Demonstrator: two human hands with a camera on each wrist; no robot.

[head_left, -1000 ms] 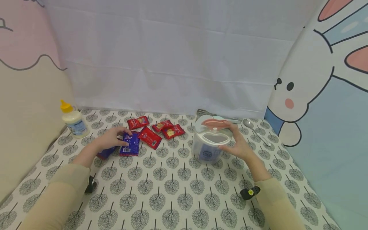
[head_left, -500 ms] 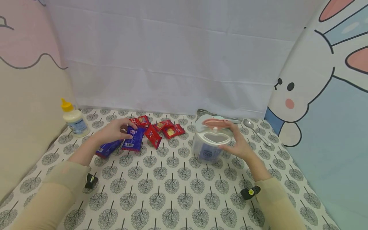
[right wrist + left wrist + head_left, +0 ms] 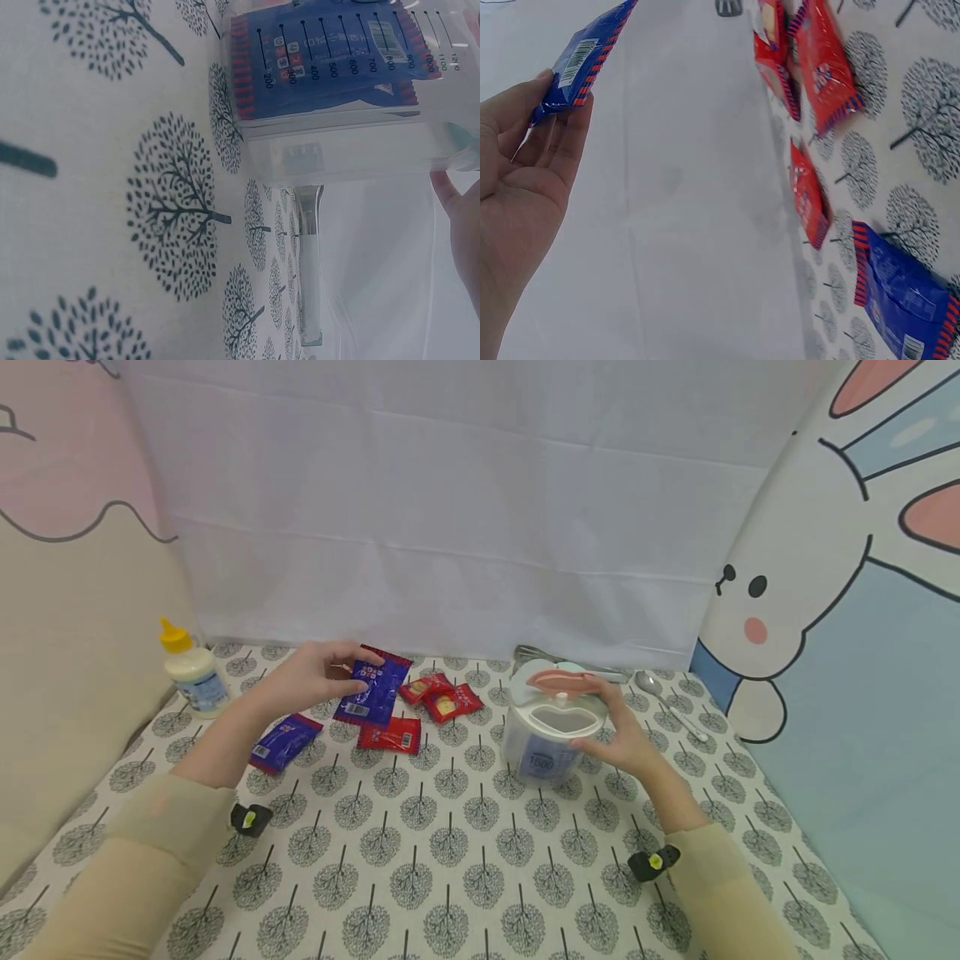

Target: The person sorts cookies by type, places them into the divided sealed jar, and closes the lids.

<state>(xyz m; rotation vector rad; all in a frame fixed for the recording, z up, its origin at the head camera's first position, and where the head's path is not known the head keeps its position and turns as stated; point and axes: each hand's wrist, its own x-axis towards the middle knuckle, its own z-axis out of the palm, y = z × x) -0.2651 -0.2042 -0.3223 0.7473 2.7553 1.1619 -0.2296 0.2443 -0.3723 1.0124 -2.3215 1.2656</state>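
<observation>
"What's at your left?"
"A loose blue packet lies on the counter; then here's my left hand, fingers pinching a second blue packet by its left edge, off the counter, presumably to keep the rest free!"
"And rightward?"
"Past the red packets, the tub stands upright, flap up, a third blue packet inside! My right hand has its fingers gripping the top, probably against sliding."

"What pattern marks the white cloth tablecloth?"
"Dark grey trees, repeated."
"And the flat blue plastic packets?"
"Red-striped ends; the clear plastic canister shows pink on its lid."
</observation>
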